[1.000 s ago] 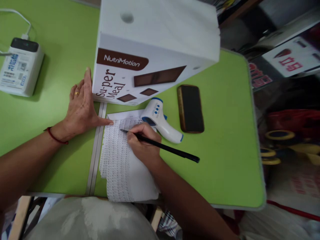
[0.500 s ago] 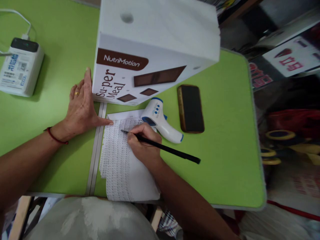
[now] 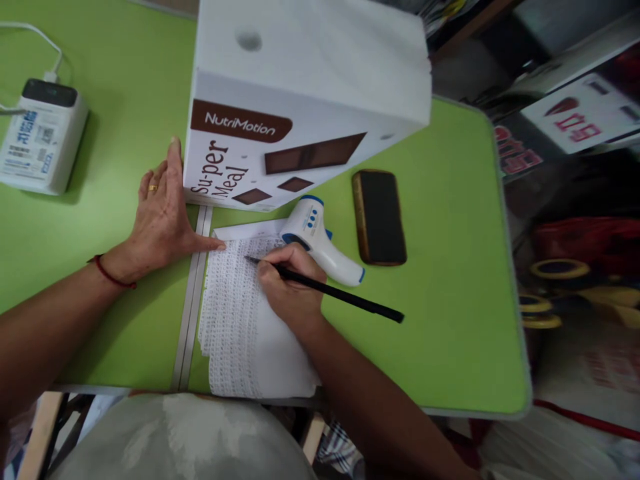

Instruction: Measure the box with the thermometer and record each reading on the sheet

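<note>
Pinched in my right hand [image 3: 295, 283] is a black pen [image 3: 345, 295], its tip down on a sheet of paper [image 3: 235, 333] covered with rows of small handwriting. The sheet's right part, near my forearm, is blank. My left hand [image 3: 163, 217] lies flat with fingers spread, the thumb on the paper's upper left edge and the other fingers beside a white NutriMotion box [image 3: 220, 160]. Just above my right hand, a white and blue infrared thermometer [image 3: 323, 240] lies over the paper's top edge. Part of the writing is hidden by my right hand.
A phone [image 3: 381, 217] in a brown-edged case lies right of the thermometer. At the far left stands a white charger-like block [image 3: 45, 137] with white cables. The green table [image 3: 450, 300] has a metal seam under my left wrist and a rounded right edge.
The pen and my right hand have shifted slightly to the right over the paper. My left hand stays in place; the whole view has moved a little.
</note>
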The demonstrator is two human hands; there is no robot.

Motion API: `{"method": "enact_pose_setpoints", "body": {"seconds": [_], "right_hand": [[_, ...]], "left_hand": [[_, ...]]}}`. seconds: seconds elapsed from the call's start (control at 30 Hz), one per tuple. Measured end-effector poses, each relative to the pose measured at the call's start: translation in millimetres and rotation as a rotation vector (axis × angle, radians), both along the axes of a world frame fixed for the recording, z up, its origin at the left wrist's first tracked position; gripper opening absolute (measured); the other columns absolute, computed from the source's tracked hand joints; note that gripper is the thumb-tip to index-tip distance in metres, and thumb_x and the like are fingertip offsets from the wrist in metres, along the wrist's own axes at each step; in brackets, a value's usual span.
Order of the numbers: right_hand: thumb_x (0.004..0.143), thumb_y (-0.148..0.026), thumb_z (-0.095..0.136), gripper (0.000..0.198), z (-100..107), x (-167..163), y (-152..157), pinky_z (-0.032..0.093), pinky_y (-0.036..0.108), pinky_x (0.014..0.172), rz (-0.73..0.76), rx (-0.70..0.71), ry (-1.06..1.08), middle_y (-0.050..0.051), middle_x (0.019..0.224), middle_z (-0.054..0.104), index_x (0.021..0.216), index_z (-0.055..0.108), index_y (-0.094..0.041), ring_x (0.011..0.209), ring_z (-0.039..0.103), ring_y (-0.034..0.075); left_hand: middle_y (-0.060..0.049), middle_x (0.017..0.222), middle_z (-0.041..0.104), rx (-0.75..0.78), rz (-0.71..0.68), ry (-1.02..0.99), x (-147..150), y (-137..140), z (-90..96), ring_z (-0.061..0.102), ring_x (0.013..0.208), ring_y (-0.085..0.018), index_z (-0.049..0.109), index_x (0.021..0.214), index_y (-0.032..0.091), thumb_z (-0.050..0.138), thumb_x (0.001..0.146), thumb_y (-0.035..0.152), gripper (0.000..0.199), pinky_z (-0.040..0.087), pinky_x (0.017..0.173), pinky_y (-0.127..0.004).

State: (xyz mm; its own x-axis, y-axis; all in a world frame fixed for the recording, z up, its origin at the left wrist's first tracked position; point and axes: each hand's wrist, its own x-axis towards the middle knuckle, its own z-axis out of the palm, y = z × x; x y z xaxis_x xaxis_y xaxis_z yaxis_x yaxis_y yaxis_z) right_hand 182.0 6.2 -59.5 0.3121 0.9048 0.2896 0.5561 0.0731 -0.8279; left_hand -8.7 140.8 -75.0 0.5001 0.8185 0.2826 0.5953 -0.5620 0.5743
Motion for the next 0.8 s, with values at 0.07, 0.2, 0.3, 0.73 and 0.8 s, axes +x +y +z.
{"method": "enact_pose_setpoints", "body": {"seconds": [0.07,0.2,0.3,0.73,0.8], "right_hand": [[0.076,-0.014,0.057,0.013,-1,3,0,0.042,0.024,0.045,0.03,0.039,-0.069,-0.008,0.055,0.054,0.068,0.053,-0.024,0.047,0.048,0.009],[0.083,-0.011,0.059,0.012,2,19,1,0.05,0.026,0.057,0.279,0.179,-0.263,-0.003,0.07,0.065,0.083,0.063,-0.023,0.06,0.06,0.012],[0.094,-0.017,0.051,0.02,7,31,2,0.054,0.035,0.072,0.434,0.061,-0.448,0.006,0.089,0.071,0.097,0.07,-0.024,0.082,0.066,0.019],[0.084,-0.03,0.061,0.046,25,63,-4,0.05,0.054,0.091,0.02,-0.139,-0.781,0.018,0.121,0.061,0.129,0.061,-0.021,0.109,0.058,0.036],[0.081,-0.037,0.063,0.055,22,74,-5,0.051,0.056,0.087,-0.029,-0.272,-0.838,0.021,0.12,0.061,0.132,0.059,-0.015,0.107,0.058,0.038]], "left_hand": [[-0.025,0.154,0.039,-0.003,-0.006,0.0,-1,0,0.4,0.031,0.146,-0.052,0.027,0.153,0.018,0.076,0.04,0.092,0.143,0.018,0.121,-0.07],[-0.022,0.155,0.038,-0.029,-0.024,-0.073,-2,1,9.1,0.032,0.147,-0.049,0.025,0.153,0.021,0.077,0.051,0.087,0.132,0.021,0.121,-0.068],[-0.018,0.154,0.04,-0.08,-0.046,-0.232,-1,4,18.7,0.032,0.149,-0.043,0.027,0.152,0.025,0.076,0.064,0.08,0.116,0.031,0.121,-0.063],[-0.015,0.145,0.05,-0.123,-0.081,-0.372,4,14,12.9,0.042,0.141,-0.038,0.046,0.139,0.022,0.073,0.078,0.067,0.081,0.037,0.119,-0.058],[-0.015,0.144,0.05,-0.124,-0.087,-0.369,4,13,12.0,0.042,0.139,-0.038,0.047,0.137,0.022,0.072,0.077,0.069,0.08,0.038,0.118,-0.057]]}}
